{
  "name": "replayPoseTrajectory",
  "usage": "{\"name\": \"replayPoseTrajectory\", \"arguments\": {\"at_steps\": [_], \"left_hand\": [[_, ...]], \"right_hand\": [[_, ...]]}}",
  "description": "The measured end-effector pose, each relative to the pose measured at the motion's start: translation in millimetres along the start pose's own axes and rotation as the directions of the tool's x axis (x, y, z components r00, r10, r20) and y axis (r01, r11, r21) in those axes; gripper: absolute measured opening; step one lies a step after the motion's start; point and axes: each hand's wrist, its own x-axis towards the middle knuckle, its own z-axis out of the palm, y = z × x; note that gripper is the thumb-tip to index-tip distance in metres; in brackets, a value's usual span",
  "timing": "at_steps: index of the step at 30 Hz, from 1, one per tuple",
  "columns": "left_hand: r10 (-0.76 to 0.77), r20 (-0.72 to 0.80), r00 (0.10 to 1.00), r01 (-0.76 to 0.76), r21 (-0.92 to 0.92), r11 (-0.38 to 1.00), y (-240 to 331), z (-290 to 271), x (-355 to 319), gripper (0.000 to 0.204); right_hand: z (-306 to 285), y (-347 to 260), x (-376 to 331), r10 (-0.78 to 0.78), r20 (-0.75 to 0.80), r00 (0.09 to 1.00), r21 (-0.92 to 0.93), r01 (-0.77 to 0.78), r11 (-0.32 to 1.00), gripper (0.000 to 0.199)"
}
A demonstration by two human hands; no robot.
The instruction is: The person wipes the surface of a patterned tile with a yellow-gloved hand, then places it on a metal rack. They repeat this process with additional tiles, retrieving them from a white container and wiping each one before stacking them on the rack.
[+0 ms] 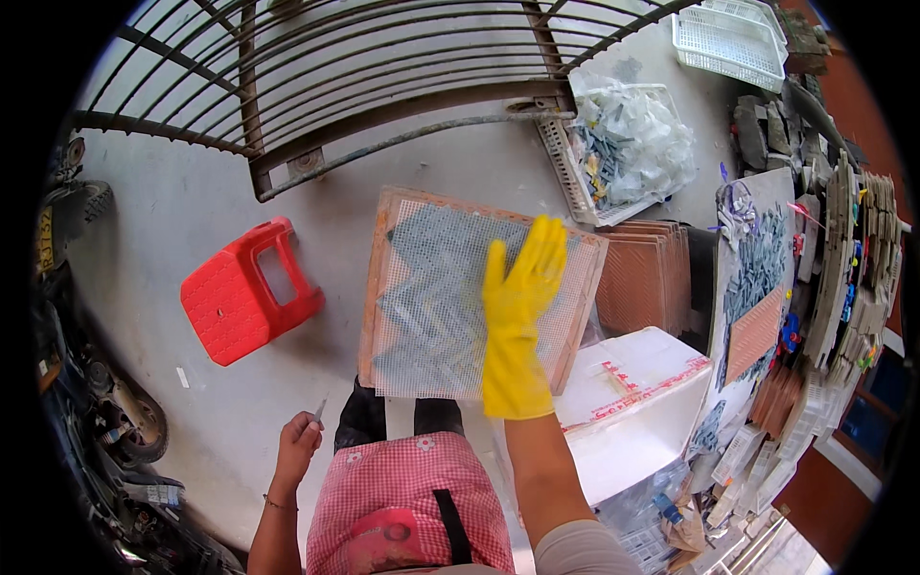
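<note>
In front of me is a square, reddish-brown tray [372, 287]. Grey-green tile strips lie in it in a zigzag pattern, under a white mesh sheet [431, 287]. My right hand [525, 287], in a yellow rubber glove, presses flat on the right part of the mesh with fingers stretched and thumb apart. My bare left hand [301, 436] is off to the lower left of the tray, closed on a small pointed blade [320, 410] whose tip sticks up past the fingers. The blade touches neither mesh nor tray.
A red plastic stool [251, 292] stands left of the tray. Beyond is a barred metal rack [402, 110]. At right are a white foam box [632, 402], stacked brown trays [644, 273], a crate [575, 182] of tile strips and plastic, and a board of loose strips [757, 249]. Motorbikes line the left.
</note>
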Motion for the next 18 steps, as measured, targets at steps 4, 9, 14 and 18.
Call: {"name": "replayPoseTrajectory", "arguments": {"at_steps": [4, 9, 14, 18], "left_hand": [[-0.023, -0.023, 0.999, 0.023, 0.010, 1.000, -13, -1, 8, 0.015], [0.041, 0.038, 0.998, -0.041, -0.013, 0.999, 19, 16, 4, 0.015], [0.030, 0.004, 1.000, -0.030, 0.029, 0.999, 17, -7, -2, 0.014], [0.022, 0.033, 0.999, -0.024, 0.054, 0.998, 10, -1, 7, 0.013]], "right_hand": [[8, -39, 14, -0.105, 0.208, 0.972, 0.028, 0.101, 0.994, 0.057], [-7, -73, -46, -0.611, 0.216, 0.762, 0.503, 0.449, 0.738, 0.053], [-41, 16, -26, -0.162, 0.331, 0.930, 0.170, 0.110, 0.979, 0.057], [-3, 33, 31, 0.145, -0.080, 0.986, -0.104, -0.153, 0.983, 0.059]]}}
